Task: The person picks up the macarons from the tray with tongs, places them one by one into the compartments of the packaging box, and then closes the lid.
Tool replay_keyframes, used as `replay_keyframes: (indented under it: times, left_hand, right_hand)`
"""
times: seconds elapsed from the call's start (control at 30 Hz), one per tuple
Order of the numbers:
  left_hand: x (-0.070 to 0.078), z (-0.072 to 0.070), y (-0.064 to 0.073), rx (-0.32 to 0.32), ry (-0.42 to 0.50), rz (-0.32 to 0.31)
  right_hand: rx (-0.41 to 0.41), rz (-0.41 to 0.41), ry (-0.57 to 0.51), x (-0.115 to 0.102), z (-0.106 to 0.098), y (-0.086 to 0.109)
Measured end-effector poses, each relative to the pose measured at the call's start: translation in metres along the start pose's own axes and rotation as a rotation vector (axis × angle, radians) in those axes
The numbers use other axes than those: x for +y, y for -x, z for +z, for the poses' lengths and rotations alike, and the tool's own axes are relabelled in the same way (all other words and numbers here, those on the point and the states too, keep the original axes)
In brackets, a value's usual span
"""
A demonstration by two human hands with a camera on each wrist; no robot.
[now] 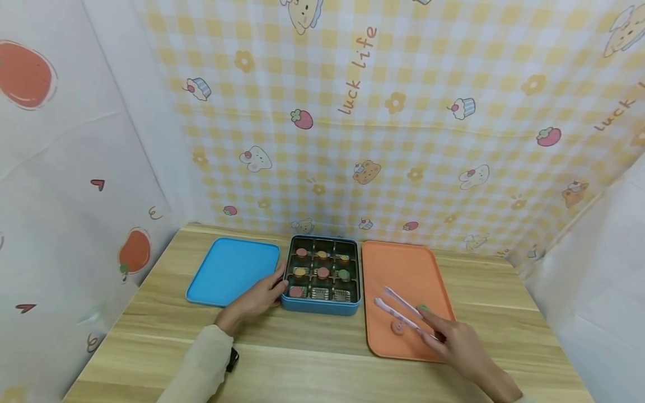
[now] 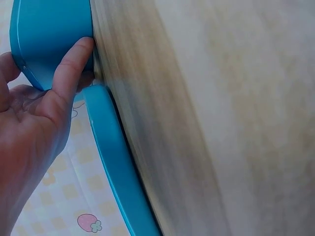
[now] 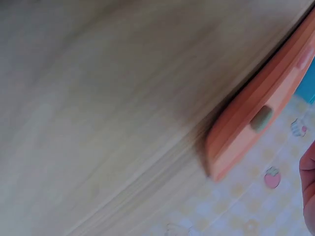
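My left hand lies against the left wall of a blue box, fingers touching its side, one fingertip low near the table in the left wrist view. A dark divider splits the box into compartments in three rows. Small round pieces in pink, yellow and green sit in the two back rows. In the front row, a pink piece lies at left, and ridged floor shows in the other two. My right hand holds pale pink tongs, tips apart, above the orange tray. Below them is a pink round piece.
A green piece lies on the orange tray by my right fingers. Left of the box lies a blue lid-like tray. Patterned cloth hangs behind the wooden table and at both sides.
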State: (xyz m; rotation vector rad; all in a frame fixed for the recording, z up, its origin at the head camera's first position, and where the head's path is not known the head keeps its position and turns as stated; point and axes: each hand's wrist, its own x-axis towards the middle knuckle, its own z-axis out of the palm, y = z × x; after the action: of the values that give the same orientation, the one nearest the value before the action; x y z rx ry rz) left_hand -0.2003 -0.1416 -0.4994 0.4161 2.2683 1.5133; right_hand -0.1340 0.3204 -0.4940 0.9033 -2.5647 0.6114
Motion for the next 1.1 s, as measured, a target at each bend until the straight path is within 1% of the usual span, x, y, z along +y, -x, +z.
replay_keyframes:
  times: [0.07,0.13,0.27,0.33,0.4,0.53,0.63,0.87,0.97,1.1]
  left_hand:
    - [0.000,0.000,0.000,0.005,-0.001,-0.008]
    - [0.000,0.000,0.000,0.000,0.003,-0.001]
    - [-0.001,0.000,0.001,-0.018,0.004,0.054]
    - [-0.001,0.000,0.001,-0.018,0.003,0.063]
    - [0.000,0.000,0.001,-0.015,0.004,0.059]
    - [0.002,0.001,0.001,0.013,-0.007,0.006]
    - [0.003,0.002,0.000,0.025,-0.013,-0.012]
    - [0.004,0.002,0.001,-0.001,0.024,0.010]
    - [0.003,0.002,0.000,-0.005,0.039,-0.001]
    - [0.002,0.001,-0.001,0.008,0.019,-0.012]
  right_hand:
    - [-0.007,0.008,-0.002,0.003,-0.003,0.005]
    - [-0.012,0.015,0.004,0.006,-0.005,0.010]
    - [-0.028,0.039,0.015,0.011,-0.009,0.018]
    - [-0.041,0.055,0.022,0.012,-0.010,0.022]
    - [-0.054,0.070,0.029,0.013,-0.011,0.025]
    - [-0.078,0.095,0.044,0.013,-0.011,0.031]
    - [-0.095,0.107,0.047,0.013,-0.010,0.034]
    - [-0.097,0.112,0.022,0.013,-0.011,0.038]
    - [-0.099,0.104,0.018,0.013,-0.011,0.038]
    - [-0.108,0.099,0.029,0.013,-0.011,0.038]
